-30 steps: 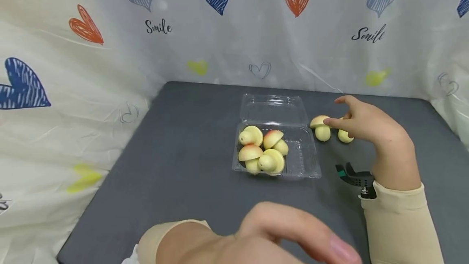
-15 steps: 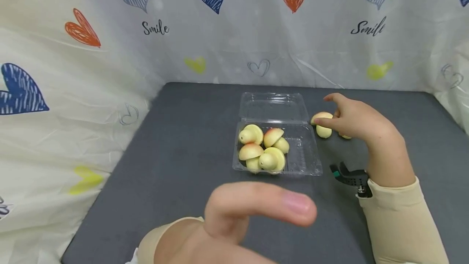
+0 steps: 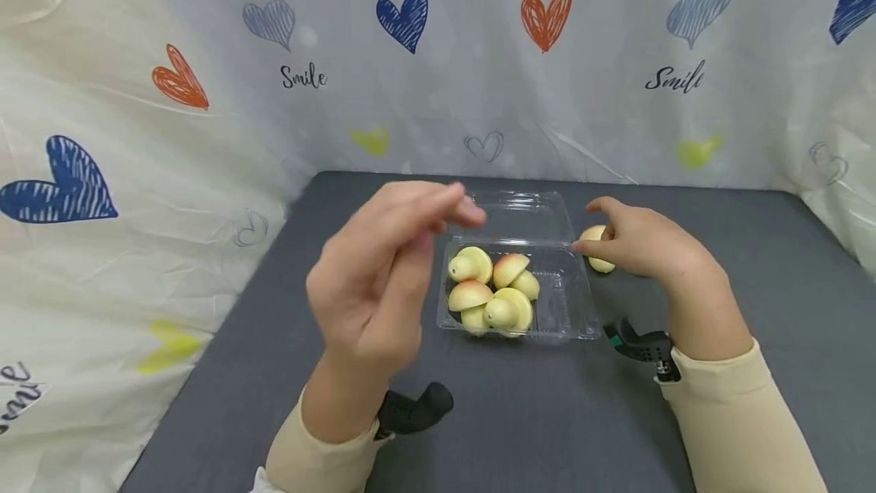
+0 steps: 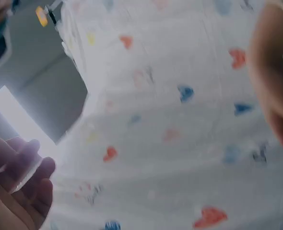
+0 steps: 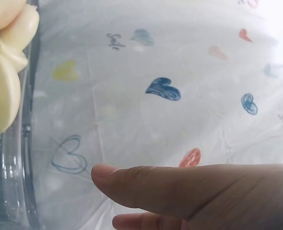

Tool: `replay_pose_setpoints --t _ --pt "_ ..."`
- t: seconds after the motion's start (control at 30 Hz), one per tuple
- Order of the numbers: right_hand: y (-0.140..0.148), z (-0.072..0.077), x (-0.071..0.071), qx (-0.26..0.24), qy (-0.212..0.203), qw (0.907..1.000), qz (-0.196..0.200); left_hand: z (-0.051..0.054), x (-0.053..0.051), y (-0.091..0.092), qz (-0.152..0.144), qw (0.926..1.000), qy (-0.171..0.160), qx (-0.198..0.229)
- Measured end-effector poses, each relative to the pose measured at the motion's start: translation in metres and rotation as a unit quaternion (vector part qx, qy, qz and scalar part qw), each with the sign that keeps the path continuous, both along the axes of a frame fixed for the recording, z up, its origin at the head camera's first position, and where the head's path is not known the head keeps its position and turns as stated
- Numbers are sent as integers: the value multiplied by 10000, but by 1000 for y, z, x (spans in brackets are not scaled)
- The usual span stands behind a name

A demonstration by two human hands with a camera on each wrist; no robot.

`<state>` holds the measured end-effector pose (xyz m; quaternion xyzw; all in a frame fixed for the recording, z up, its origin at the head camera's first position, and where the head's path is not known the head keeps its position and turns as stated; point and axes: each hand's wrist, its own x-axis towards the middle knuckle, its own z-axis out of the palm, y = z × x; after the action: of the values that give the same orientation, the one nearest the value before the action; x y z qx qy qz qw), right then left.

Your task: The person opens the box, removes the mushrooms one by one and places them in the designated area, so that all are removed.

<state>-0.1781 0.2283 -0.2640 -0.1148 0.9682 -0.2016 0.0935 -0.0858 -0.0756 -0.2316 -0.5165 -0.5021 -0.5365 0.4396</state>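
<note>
My left hand (image 3: 376, 280) is raised left of the clear plastic box (image 3: 564, 310), fingers bent loosely around nothing; the left wrist view shows the same hand (image 4: 21, 184) with its fingers apart. Several mushroom-shaped pieces (image 3: 470, 295), pale yellow with reddish caps, fill the box's left part. Just right of the box hovers my right hand (image 3: 650, 246), thumb and index finger spread apart. One more mushroom-shaped piece (image 3: 602, 265) lies on the table, partly hidden by that thumb. In the right wrist view, my right hand (image 5: 204, 191) shows nothing in its grasp.
The box's transparent lid (image 3: 527, 215) lies folded back behind it and is partly covered by the left fingertips. A dark grey table (image 3: 520, 417) is beneath everything. White sheeting (image 3: 438, 97) with printed hearts hangs behind and on the sides.
My left hand has risen from the bottom edge, up and leftward, near the box. My right hand has shifted left toward the box. The second loose piece has gone from sight behind it.
</note>
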Motion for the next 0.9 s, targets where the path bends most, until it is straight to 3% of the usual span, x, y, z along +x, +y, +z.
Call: replay_pose_setpoints --t 0.03,0.07,0.13,0.2,0.27,0.33,0.4,0.43,0.5,0.57,0.6,0.63,0.67,0.7,0.8,0.9 --pt "-1 -1 0 -9 19 10000 22 12 -2 1 135 9994 -303 96" --pt "-1 -2 1 -27 35 10000 48 15 -8 0 315 9975 -611 164" --pt "-3 -3 1 -50 91 9999 97 12 -25 -4 677 9902 -1218 67" --pt "-6 -4 1 -68 129 9998 133 3 -45 -8 1120 9774 -1784 -198" --pt "-10 -6 1 -75 176 9996 192 -7 -65 -12 1699 9560 -2319 -579" --pt "-15 -9 0 -79 183 9994 268 -18 -83 -15 2342 9233 -2859 -1042" --pt "-21 -11 -1 -86 200 9990 384 -29 -97 -19 2882 8729 -3542 -1717" --pt "-23 -13 -2 -97 223 9987 439 -36 -104 -19 3047 8408 -3934 -2130" --pt "-25 -16 -2 -111 255 9983 510 -48 -115 -20 3354 7626 -4617 -3045" --pt "-27 -19 -3 -100 327 9978 564 -61 -126 -21 3437 6867 -5115 -3856" --pt "-28 -20 -3 -84 367 9976 585 -67 -131 -22 3411 6583 -5301 -4113" --pt "-29 -20 -4 -83 385 9974 599 -72 -135 -22 3329 6384 -5472 -4268" --pt "-30 -21 -4 -87 394 9972 628 -77 -139 -23 3184 6258 -5641 -4345" --pt "-31 -22 -5 -75 403 9971 645 -82 -142 -24 2952 6210 -5812 -4352" --pt "-35 -25 -5 -16 388 9971 661 -90 -149 -25 2159 6278 -6070 -4368" --pt "-39 -27 -4 76 369 9972 654 -94 -154 -24 1544 6391 -6022 -4528"
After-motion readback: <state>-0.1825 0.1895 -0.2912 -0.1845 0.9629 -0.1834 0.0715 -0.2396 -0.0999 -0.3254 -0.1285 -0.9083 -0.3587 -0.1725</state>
